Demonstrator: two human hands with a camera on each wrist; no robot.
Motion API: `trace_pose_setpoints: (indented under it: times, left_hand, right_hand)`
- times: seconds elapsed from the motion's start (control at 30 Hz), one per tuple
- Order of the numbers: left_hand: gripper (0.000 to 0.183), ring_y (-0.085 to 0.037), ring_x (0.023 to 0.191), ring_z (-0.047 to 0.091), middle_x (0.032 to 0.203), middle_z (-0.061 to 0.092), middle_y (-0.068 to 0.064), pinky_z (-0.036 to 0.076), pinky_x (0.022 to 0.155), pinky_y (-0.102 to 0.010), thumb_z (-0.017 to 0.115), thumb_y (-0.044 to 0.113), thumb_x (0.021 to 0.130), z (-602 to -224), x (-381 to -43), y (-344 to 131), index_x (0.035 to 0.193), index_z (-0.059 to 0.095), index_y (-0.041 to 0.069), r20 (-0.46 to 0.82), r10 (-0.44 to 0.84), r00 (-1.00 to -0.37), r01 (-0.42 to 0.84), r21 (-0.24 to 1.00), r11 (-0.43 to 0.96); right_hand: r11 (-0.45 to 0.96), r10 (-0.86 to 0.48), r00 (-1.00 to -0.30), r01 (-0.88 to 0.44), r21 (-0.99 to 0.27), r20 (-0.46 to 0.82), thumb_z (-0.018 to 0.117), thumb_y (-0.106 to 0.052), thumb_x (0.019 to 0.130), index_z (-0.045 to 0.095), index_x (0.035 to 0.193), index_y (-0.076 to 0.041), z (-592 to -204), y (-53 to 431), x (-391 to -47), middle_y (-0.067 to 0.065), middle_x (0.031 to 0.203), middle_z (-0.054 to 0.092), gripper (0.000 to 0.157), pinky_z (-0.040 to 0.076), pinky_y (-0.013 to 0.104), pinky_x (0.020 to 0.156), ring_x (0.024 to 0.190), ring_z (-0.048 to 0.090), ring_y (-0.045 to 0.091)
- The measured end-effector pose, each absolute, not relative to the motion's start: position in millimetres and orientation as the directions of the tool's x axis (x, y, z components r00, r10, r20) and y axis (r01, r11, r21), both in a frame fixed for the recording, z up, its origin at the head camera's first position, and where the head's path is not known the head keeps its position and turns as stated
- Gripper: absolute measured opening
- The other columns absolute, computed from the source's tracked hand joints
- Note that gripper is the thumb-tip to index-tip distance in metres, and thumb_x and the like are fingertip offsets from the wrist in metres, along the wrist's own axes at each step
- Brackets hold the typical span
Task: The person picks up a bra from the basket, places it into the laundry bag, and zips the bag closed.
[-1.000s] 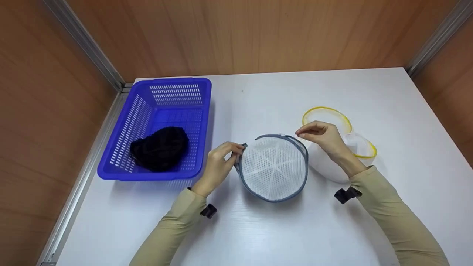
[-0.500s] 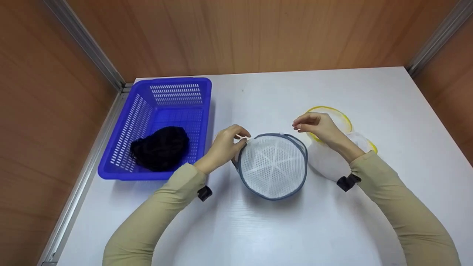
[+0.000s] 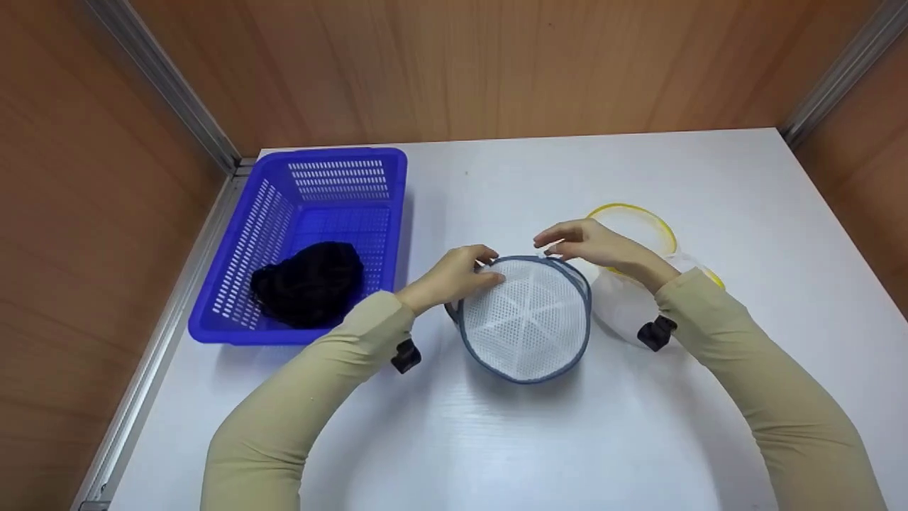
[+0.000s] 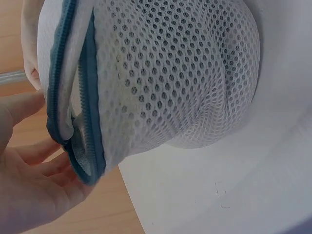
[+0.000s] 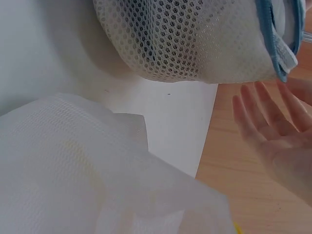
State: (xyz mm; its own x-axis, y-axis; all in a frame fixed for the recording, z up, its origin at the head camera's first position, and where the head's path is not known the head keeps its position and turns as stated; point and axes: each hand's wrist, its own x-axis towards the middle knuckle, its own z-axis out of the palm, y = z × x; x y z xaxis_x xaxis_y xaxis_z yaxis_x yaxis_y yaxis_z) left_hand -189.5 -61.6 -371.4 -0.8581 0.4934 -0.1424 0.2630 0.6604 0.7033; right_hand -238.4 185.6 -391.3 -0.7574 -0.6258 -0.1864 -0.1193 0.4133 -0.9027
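Note:
A round white mesh laundry bag (image 3: 525, 326) with a blue-grey zip edge stands upright in front of me, its zipped lid facing up. My left hand (image 3: 450, 278) holds the lid's far left edge, thumb on top and fingers behind the rim. The left wrist view shows a gap along the zip (image 4: 87, 105) beside that hand's fingers. My right hand (image 3: 599, 247) hovers at the bag's far edge, fingers loosely bent and holding nothing. Its fingertips come close to a small white tab (image 5: 286, 56) at the zip in the right wrist view.
A purple-blue slotted basket (image 3: 395, 248) on the left holds a bunched black cloth item (image 3: 308, 284). Behind my right forearm lies a thin white mesh bag (image 3: 624, 305) with yellow edging. Wood-grain panels (image 3: 496, 71) wall in the white table (image 3: 496, 447).
My left hand has moved right and away from me along the lid's rim, its thumb now over the lid. My right hand has moved left, closer to the bag's far edge.

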Motion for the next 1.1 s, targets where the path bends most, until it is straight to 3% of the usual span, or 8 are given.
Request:
trace_pose_setpoints:
  times: [0.13,0.33,0.6,0.87,1.1]
  left_hand:
    - [0.037,-0.025,0.095,0.055,0.106,0.058,-0.018,0.046,0.082,-0.032,0.059,0.016,0.084,-371.0,-191.0,-57.1,0.115,0.054,-0.005,-0.147,0.513,-0.845,0.295,0.673,0.678]
    - [0.031,-0.025,0.092,0.056,0.101,0.061,-0.018,0.047,0.079,-0.030,0.059,0.010,0.084,-371.7,-191.2,-53.6,0.110,0.057,-0.007,-0.149,0.533,-0.833,0.324,0.649,0.688]
    - [0.026,-0.022,0.086,0.056,0.094,0.062,-0.016,0.047,0.073,-0.027,0.060,0.008,0.082,-374.2,-191.7,-52.9,0.103,0.061,-0.007,-0.156,0.541,-0.826,0.335,0.637,0.694]
    - [0.023,-0.024,0.085,0.058,0.092,0.063,-0.017,0.048,0.076,-0.028,0.062,0.007,0.081,-372.9,-189.8,-53.0,0.099,0.062,-0.008,-0.146,0.563,-0.813,0.376,0.607,0.700]
    - [0.020,-0.024,0.081,0.059,0.087,0.064,-0.017,0.049,0.073,-0.029,0.063,0.006,0.079,-373.2,-189.5,-54.4,0.093,0.064,-0.008,-0.092,0.574,-0.814,0.415,0.599,0.685]
  right_hand:
    - [0.452,-0.665,-0.703,-0.108,-0.886,-0.253,0.042,-0.012,0.090,0.050,0.123,-0.003,-391.2,182.2,-240.6,0.014,0.124,0.050,0.035,0.038,0.041,0.094,0.117,0.042,0.027]
    - [0.449,-0.707,-0.653,-0.119,-0.886,-0.271,0.041,-0.006,0.089,0.053,0.119,0.000,-388.0,177.5,-239.3,0.014,0.123,0.051,0.033,0.037,0.039,0.096,0.118,0.042,0.024]
    - [0.512,-0.692,-0.665,-0.178,-0.840,-0.281,0.048,-0.005,0.088,0.062,0.109,-0.001,-383.3,175.1,-236.4,0.012,0.107,0.061,0.026,0.045,0.032,0.083,0.095,0.055,0.016]
    - [0.522,-0.687,-0.719,-0.387,-0.760,-0.105,0.058,0.000,0.083,0.068,0.092,0.002,-383.4,175.5,-226.8,0.014,0.090,0.065,0.014,0.048,0.019,0.068,0.080,0.059,0.017]
    - [0.517,-0.659,-0.741,-0.569,-0.640,0.126,0.061,0.004,0.078,0.067,0.084,0.003,-384.1,172.8,-209.8,0.013,0.084,0.066,0.008,0.052,0.029,0.069,0.080,0.063,0.024]
